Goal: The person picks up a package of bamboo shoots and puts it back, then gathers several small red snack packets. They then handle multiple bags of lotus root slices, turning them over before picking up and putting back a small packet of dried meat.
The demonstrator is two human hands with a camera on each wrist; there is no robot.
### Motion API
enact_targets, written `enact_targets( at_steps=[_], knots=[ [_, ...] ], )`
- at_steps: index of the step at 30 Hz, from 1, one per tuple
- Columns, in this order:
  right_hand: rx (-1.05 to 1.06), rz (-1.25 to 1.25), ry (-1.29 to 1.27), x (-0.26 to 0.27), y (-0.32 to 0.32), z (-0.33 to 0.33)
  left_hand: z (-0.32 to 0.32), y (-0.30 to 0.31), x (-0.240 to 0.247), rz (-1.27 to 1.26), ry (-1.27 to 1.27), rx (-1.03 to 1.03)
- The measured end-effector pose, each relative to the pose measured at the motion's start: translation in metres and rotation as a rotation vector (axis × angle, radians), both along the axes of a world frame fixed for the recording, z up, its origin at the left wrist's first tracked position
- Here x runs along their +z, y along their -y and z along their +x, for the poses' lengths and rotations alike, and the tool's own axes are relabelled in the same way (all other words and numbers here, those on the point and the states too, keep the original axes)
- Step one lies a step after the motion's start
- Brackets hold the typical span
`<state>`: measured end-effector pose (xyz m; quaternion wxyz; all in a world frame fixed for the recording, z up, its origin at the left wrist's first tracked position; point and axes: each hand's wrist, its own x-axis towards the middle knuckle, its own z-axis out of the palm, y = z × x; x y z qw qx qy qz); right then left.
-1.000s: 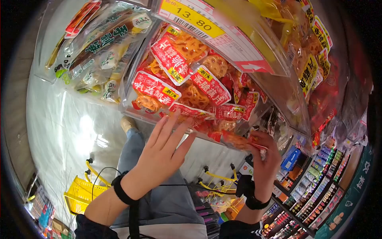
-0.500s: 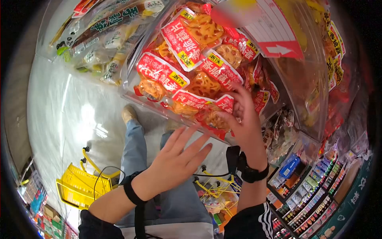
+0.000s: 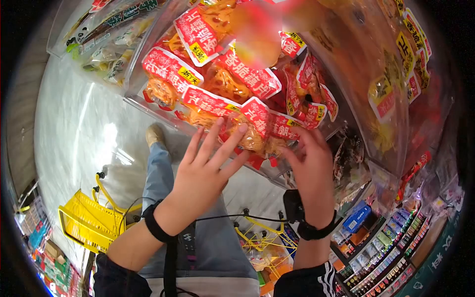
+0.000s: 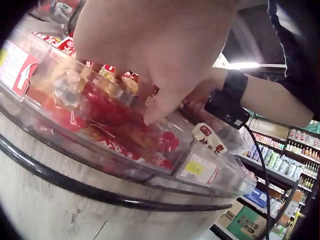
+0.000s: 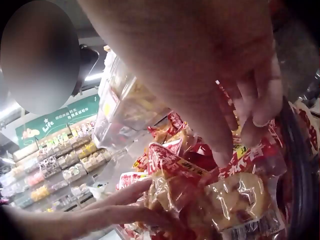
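Red-topped clear packets of lotus root slices (image 3: 227, 84) fill a clear plastic bin (image 3: 158, 115). My left hand (image 3: 198, 180) reaches over the bin's front edge with its fingers spread and straight, fingertips on a front packet (image 3: 255, 126). At the front right corner, my right hand (image 3: 314, 171) pinches the red top of a packet of lotus root slices (image 5: 242, 195) between thumb and fingers. Its palm hides part of that packet in the right wrist view. Left-hand fingers reach in from the lower left there, touching the neighbouring packet.
A clear divider (image 3: 366, 94) separates this bin from yellow-labelled bags (image 3: 408, 59) on the right. Long clear packs (image 3: 106, 57) lie in the bin at the left. A yellow basket cart (image 3: 89, 220) stands on the floor below, and drink shelves (image 3: 388, 237) line the right.
My right hand lifted from a packet at the front corner, passed over the pile, and came back down to a front packet. My left hand dipped off the edge, then returned to the front packets.
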<state>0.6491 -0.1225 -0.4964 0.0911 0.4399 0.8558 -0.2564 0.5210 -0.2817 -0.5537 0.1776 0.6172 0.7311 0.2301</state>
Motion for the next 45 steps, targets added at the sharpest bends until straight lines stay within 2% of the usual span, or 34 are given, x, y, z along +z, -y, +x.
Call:
enact_targets(
  at_steps=[6,12,15,18,21,24,27,28,33,35,38,41,44,45],
  knots=[
    [0.263,0.35,0.12,-0.007,0.011,-0.004,0.003,-0.002,0.001,-0.031,-0.062,0.029],
    [0.211,0.219,0.169,-0.001,0.003,-0.023,-0.001,-0.011,0.007,-0.056,-0.082,0.057],
    [0.05,0.161,0.109,0.005,0.005,-0.024,-0.005,-0.011,0.007,-0.049,-0.102,0.038],
    [-0.162,-0.024,0.056,0.02,0.012,-0.017,-0.008,-0.008,0.005,-0.056,-0.106,0.018],
    [-0.255,0.018,-0.191,0.03,0.022,0.005,-0.008,-0.008,0.004,-0.057,-0.1,0.012],
    [-0.566,0.018,-0.276,0.063,0.026,0.028,-0.006,-0.011,0.005,-0.056,-0.078,0.007],
    [-0.587,0.086,-0.282,0.08,0.027,0.037,-0.01,-0.013,0.011,-0.065,0.026,-0.025],
    [-0.602,0.003,-0.329,0.077,0.025,0.037,-0.01,-0.013,0.013,-0.069,0.069,-0.023],
    [-0.36,-0.157,-0.317,0.026,0.019,0.01,-0.017,-0.007,0.022,-0.104,0.252,-0.078],
    [-0.316,-0.09,-0.203,0.012,0.016,-0.001,-0.024,-0.007,0.022,-0.145,0.241,-0.11],
    [-0.24,-0.043,-0.134,0.008,0.013,-0.009,-0.035,-0.005,0.015,-0.021,0.482,-0.036],
    [-0.118,0.083,-0.052,0.016,0.02,-0.021,-0.037,-0.007,0.023,-0.065,0.581,0.094],
    [-0.004,0.134,-0.03,0.003,0.019,-0.02,-0.026,-0.011,0.038,-0.062,0.208,0.018],
    [-0.029,0.121,0.0,0.002,0.018,-0.021,-0.019,-0.011,0.038,-0.021,0.194,0.008]
  ],
)
